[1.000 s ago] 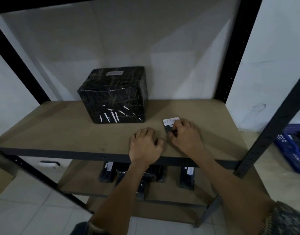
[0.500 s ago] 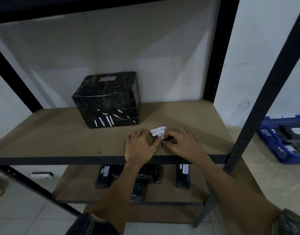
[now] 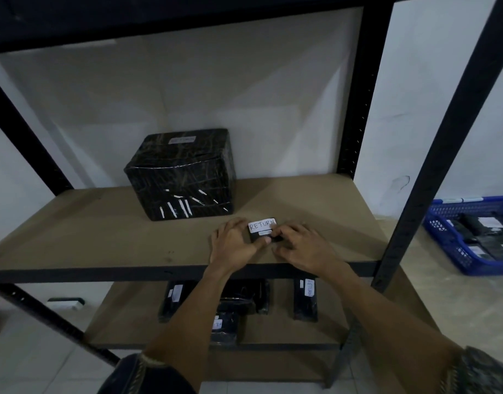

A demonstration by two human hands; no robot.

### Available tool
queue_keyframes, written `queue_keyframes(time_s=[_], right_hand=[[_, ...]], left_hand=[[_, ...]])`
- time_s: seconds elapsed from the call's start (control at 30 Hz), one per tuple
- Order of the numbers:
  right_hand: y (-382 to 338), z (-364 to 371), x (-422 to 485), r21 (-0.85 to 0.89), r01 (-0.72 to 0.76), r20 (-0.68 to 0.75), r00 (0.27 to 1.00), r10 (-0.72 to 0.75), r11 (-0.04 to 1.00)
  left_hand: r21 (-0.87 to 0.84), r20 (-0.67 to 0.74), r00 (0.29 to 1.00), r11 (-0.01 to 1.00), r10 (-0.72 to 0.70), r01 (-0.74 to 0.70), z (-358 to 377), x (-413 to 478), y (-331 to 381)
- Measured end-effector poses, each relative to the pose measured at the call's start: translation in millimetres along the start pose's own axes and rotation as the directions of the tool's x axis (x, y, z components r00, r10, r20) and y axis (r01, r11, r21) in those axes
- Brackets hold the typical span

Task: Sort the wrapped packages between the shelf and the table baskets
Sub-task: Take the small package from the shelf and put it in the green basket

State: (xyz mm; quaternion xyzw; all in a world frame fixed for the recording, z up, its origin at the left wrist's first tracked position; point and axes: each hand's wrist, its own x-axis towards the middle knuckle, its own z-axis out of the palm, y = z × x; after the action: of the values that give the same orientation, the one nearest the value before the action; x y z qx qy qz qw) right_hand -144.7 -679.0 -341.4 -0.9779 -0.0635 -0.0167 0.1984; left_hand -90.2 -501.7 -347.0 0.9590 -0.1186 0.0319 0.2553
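Pinching the small RETURN-labelled package [image 3: 262, 229], left hand [image 3: 233, 245] and right hand [image 3: 304, 249] rest on the shelf [image 3: 102, 237].

Your left hand [image 3: 233, 243] and right hand [image 3: 300, 245] pinch a small black package [image 3: 262, 231] labelled RETURN on the shelf board [image 3: 102, 237], near a large wrapped box [image 3: 182, 174]. A blue basket [image 3: 455, 245] sits far right.

Storeroom or parcel-sorting room. Black steel rack [image 3: 355, 109] with bare fibreboard shelves [image 3: 73, 237]. Black-wrapped box [image 3: 182, 177] and small package [image 3: 262, 226], labelled RETURN. More wrapped packages [image 3: 304, 300] on lower shelf [image 3: 130, 317]. Blue basket [image 3: 455, 251] of packages at right. Plain white wall [image 3: 187, 86], tiled floor [image 3: 31, 365].
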Motion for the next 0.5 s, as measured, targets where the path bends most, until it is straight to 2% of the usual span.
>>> queue_keyframes(time_s=[0.1, 0.17, 0.3, 0.5], right_hand=[[-6.2, 9.8, -5.5, -0.174, 0.046, -0.073, 0.996, -0.059, 0.984], [-10.0, 13.8, -10.1, -0.240, -0.004, -0.141, 0.990, -0.031, 0.971], [-15.4, 16.6, -19.9, -0.247, -0.134, -0.203, 0.976, 0.084, 0.960], [-12.6, 12.7, -23.6, -0.319, -0.110, -0.206, 0.978, 0.045, 0.942]], left_hand=[[-0.023, 0.012, 1.000, 1.000, -0.010, 0.010, -1.9, -0.8, 1.0], [-0.116, -0.004, 0.999, 0.993, -0.037, 0.037, -3.4, -0.7, 2.6], [-0.256, -0.067, 0.997, 0.967, -0.029, 0.011, -2.4, -2.2, 2.8], [-0.419, -0.176, 0.984, 0.906, -0.014, -0.062, -3.5, -6.9, 1.8]])
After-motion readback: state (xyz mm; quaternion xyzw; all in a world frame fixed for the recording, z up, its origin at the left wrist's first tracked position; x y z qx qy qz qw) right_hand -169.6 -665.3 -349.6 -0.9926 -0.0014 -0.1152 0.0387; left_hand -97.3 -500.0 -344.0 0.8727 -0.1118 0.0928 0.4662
